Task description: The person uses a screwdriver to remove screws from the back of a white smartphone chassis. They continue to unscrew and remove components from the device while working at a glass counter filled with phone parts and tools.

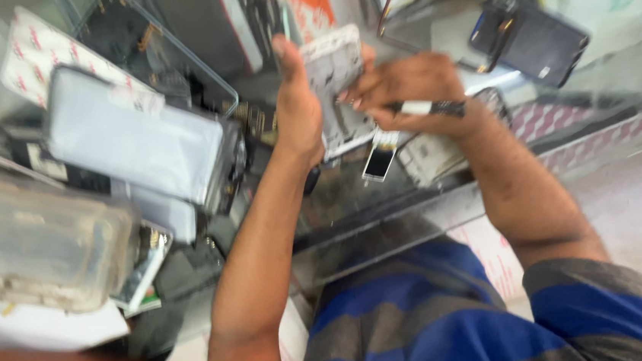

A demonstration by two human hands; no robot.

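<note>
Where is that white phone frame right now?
In the head view, the white phone frame is up at top centre, held between the left hand and the right hand, above the glass counter.

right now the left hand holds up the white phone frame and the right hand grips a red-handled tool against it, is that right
Not quite: the tool has a white and black handle, not red. The head view shows the left hand holding up the white phone frame and the right hand gripping the tool against it.
</note>
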